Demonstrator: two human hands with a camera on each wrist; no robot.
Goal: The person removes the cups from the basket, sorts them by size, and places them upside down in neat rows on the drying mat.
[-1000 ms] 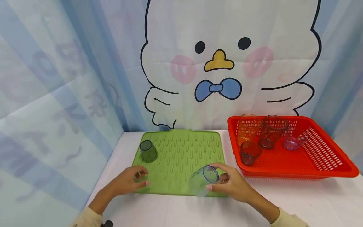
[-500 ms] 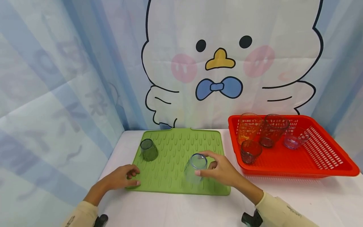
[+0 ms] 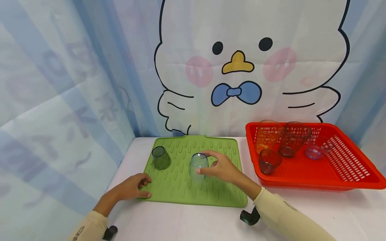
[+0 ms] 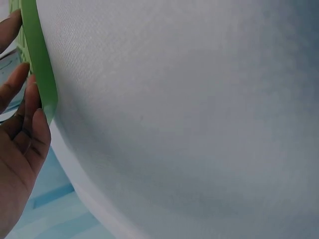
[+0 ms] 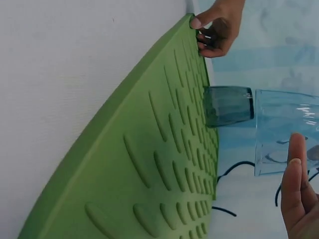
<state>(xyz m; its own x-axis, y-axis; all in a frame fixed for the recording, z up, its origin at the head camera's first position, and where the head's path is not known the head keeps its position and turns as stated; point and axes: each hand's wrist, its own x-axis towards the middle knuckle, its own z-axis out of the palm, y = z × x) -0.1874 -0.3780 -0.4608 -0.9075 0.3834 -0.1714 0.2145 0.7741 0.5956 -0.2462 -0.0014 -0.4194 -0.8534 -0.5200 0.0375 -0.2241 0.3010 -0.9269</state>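
Note:
My right hand (image 3: 221,167) holds a clear glass with a bluish tint (image 3: 196,170) between thumb and fingers, over the middle of a ridged green mat (image 3: 181,194). In the right wrist view the clear glass (image 5: 274,124) looks raised off the mat. Near the mat's far left corner stands a dark green glass (image 3: 161,159), its narrower end up. My left hand (image 3: 132,187) rests at the mat's near left corner, fingers loosely bent. In the left wrist view its fingers (image 4: 37,124) touch the mat's edge (image 4: 42,64).
A red plastic basket (image 3: 356,160) stands on the white tablecloth (image 3: 169,221) at the right. In it are an orange glass (image 3: 268,134), a tall dark glass (image 3: 297,135), a short dark glass (image 3: 269,160) and a purple-tinted glass bowl (image 3: 315,152). Printed curtains hang behind and left.
My right hand has carried the clear glass left and farther over the mat, and the glass has become more upright. My left hand has shifted slightly left onto the mat's corner.

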